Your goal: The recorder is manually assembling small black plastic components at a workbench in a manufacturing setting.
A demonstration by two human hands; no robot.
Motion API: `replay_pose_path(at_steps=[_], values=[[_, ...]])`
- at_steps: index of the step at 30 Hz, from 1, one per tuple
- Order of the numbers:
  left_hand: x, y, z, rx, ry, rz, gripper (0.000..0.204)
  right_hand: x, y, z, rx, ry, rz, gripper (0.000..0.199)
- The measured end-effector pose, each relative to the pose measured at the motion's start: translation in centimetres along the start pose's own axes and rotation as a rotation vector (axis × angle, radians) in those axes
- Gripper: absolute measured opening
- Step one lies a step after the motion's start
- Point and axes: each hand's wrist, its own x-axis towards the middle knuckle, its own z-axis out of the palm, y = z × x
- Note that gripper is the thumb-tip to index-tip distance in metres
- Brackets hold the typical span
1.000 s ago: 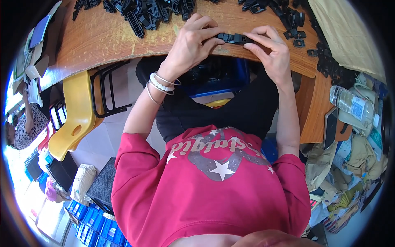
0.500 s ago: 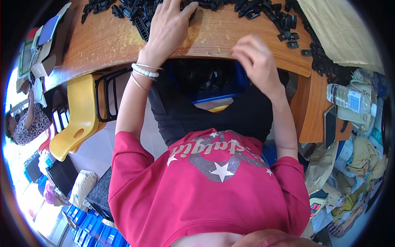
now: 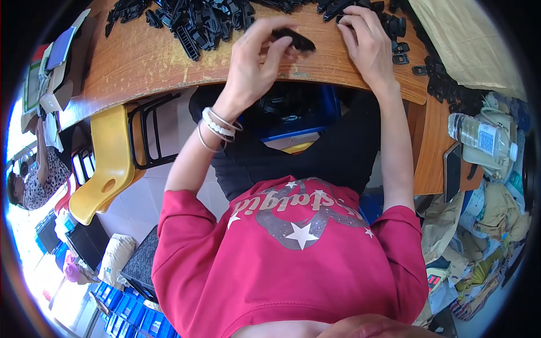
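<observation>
Over the wooden table's front part, my left hand (image 3: 258, 63) is closed on a dark, elongated plastic buckle part (image 3: 300, 41), slightly blurred and partly covered by the fingers. My right hand (image 3: 365, 48) reaches to the near edge of the right-hand pile of black buckle parts (image 3: 338, 8). Its fingers are bent and apart from the thumb, with the fingertips next to a black piece. Left of my left hand lies a larger heap of black plastic parts (image 3: 197, 25), including a ladder-shaped strip (image 3: 187, 45).
A blue bin (image 3: 293, 134) with dark contents sits below the table (image 3: 135, 56) edge, at my lap. Loose black parts (image 3: 401, 58) lie along the table's right side. Further right are a phone (image 3: 451, 172) and a bottle (image 3: 476, 135). A yellow chair (image 3: 107, 160) stands left.
My left hand has moved from the heap back toward the table edge, now with a black part in it. My right hand has gone from above my lap forward to the right-hand pile.
</observation>
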Motion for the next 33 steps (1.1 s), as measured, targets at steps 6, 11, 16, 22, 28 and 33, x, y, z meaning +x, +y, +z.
replay_pose_path(at_steps=[6, 11, 16, 22, 28, 33], values=[[-0.8, -1.1, 0.6, 0.246, -0.065, -0.018, 0.025, -1.7, -3.2, -0.5, 0.622, -0.013, 0.466, 0.019], [-0.4, -2.0, 0.1, 0.582, -0.068, 0.253, 0.021, -2.7, -2.5, -2.7, 0.487, -0.199, 0.522, 0.021], [-0.1, -2.3, 0.0, 0.592, -0.098, 0.255, 0.023, -3.3, -2.9, -2.6, 0.706, -0.267, 0.528, 0.023], [0.2, -1.9, 0.5, 0.514, -0.170, 0.311, 0.024, -2.8, -3.7, -1.3, 0.566, -0.166, 0.247, 0.022], [2.0, -1.3, -0.1, 0.269, -0.316, 0.032, 0.033, -3.9, -5.5, -2.6, 0.710, -0.345, 0.239, 0.024], [7.9, -0.7, 4.8, 0.621, -0.100, 0.287, 0.010, -1.0, -1.5, -0.3, 0.345, 0.031, 0.359, 0.007]])
